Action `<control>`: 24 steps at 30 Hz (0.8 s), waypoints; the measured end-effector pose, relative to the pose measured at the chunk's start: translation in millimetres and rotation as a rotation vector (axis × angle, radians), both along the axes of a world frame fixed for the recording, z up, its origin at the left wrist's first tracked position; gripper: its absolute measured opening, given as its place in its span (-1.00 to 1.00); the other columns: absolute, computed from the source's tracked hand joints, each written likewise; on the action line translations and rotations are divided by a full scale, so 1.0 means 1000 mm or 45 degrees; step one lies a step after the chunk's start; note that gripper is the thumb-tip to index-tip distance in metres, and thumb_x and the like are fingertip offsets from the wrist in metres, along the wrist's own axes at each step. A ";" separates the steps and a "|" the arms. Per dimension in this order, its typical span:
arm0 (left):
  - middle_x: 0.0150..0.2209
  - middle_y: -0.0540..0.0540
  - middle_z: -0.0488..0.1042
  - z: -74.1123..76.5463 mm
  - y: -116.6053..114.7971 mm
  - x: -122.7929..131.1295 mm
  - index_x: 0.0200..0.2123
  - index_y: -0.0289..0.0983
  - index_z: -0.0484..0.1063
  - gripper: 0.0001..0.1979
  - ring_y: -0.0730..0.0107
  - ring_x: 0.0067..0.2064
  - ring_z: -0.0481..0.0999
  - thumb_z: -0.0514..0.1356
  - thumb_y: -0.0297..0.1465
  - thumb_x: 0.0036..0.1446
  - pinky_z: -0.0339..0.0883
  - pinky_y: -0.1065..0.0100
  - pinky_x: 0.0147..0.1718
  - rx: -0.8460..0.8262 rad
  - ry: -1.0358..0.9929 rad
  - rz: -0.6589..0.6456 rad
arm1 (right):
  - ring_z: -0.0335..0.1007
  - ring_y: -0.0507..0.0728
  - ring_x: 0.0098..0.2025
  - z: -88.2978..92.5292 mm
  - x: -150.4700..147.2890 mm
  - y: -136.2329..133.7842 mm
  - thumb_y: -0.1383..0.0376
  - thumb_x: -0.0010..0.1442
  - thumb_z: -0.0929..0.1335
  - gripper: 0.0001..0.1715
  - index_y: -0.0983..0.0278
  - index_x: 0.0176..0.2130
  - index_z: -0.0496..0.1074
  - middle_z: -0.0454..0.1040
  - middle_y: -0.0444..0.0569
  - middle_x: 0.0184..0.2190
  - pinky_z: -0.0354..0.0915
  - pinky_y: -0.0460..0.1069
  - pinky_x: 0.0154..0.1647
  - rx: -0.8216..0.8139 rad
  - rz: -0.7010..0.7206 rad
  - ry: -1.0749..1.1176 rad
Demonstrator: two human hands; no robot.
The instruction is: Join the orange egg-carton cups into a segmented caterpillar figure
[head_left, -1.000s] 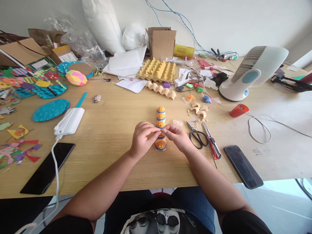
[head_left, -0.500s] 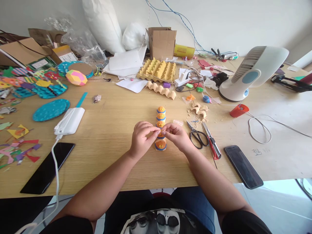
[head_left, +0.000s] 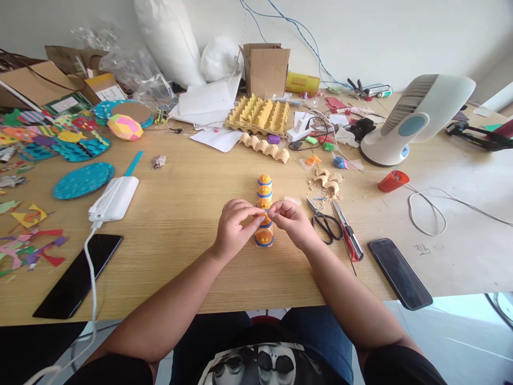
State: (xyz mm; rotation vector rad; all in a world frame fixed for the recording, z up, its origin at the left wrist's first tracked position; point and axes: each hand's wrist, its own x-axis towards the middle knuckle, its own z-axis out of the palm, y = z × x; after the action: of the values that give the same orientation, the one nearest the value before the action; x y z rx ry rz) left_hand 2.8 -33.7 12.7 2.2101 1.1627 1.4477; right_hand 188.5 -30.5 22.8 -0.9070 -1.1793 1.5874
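A strip of egg-carton cups (head_left: 264, 239) runs away from me on the table, each cup topped in orange with yellow face details and a blue band. Over its middle, my left hand (head_left: 236, 227) pinches thumb against forefinger. My right hand (head_left: 294, 222) is pinched too, its fingertips just right of the left ones. Whatever small piece sits between the fingertips is too tiny to make out. Both hands partly cover the middle cups. Close to my right hand lie black-handled scissors (head_left: 327, 223) and a red utility knife (head_left: 349, 235).
Beyond the strip are a plain carton strip (head_left: 264, 148) and a yellow egg tray (head_left: 259, 115). Carton scraps (head_left: 327, 182), a red cup (head_left: 393, 182) and a white fan (head_left: 417, 123) stand to the right. A power bank (head_left: 116, 199) and phones (head_left: 401, 274) lie at the sides.
My right fingertips have shifted slightly right, opening a small gap from the left ones. My left hand stays nearly still, and the strip has not moved.
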 end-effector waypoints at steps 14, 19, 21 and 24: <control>-0.32 -0.04 0.61 -0.005 0.003 -0.002 -0.25 -0.16 0.59 -0.95 0.29 -0.20 0.54 0.31 -0.35 0.27 0.42 0.15 -0.09 -0.009 -0.048 -0.031 | 0.37 0.04 -0.33 -0.001 0.000 0.000 0.09 0.03 0.57 -0.66 0.26 -0.35 0.51 0.50 -0.11 -0.40 0.30 -0.03 -0.23 -0.016 0.055 -0.019; -0.32 -0.04 0.61 -0.005 0.003 -0.002 -0.24 -0.16 0.59 -0.96 0.30 -0.20 0.54 0.31 -0.36 0.27 0.42 0.16 -0.10 0.000 -0.052 -0.040 | 0.39 0.04 -0.31 -0.003 0.001 0.001 0.08 0.03 0.57 -0.65 0.25 -0.34 0.51 0.52 -0.11 -0.39 0.31 -0.03 -0.20 -0.019 0.063 -0.017; -0.31 -0.04 0.61 -0.005 0.003 -0.002 -0.23 -0.16 0.59 -0.96 0.30 -0.20 0.54 0.31 -0.36 0.27 0.41 0.16 -0.10 0.004 -0.056 -0.043 | 0.39 0.04 -0.31 -0.004 0.001 0.002 0.08 0.03 0.57 -0.65 0.25 -0.33 0.52 0.52 -0.12 -0.38 0.32 -0.03 -0.20 -0.017 0.069 -0.021; -0.32 -0.04 0.61 -0.005 0.003 -0.002 -0.23 -0.16 0.59 -0.94 0.30 -0.19 0.54 0.29 -0.35 0.28 0.42 0.16 -0.11 -0.011 -0.062 -0.035 | 0.39 0.04 -0.32 -0.005 0.002 0.002 0.07 0.04 0.56 -0.66 0.24 -0.33 0.52 0.51 -0.12 -0.38 0.33 -0.03 -0.21 -0.009 0.067 -0.030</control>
State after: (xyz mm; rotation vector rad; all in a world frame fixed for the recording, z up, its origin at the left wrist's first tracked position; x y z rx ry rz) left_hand 0.8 -31.1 7.7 2.1644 1.1170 1.4743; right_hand 190.0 -28.3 18.3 -0.9083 -1.2238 1.6277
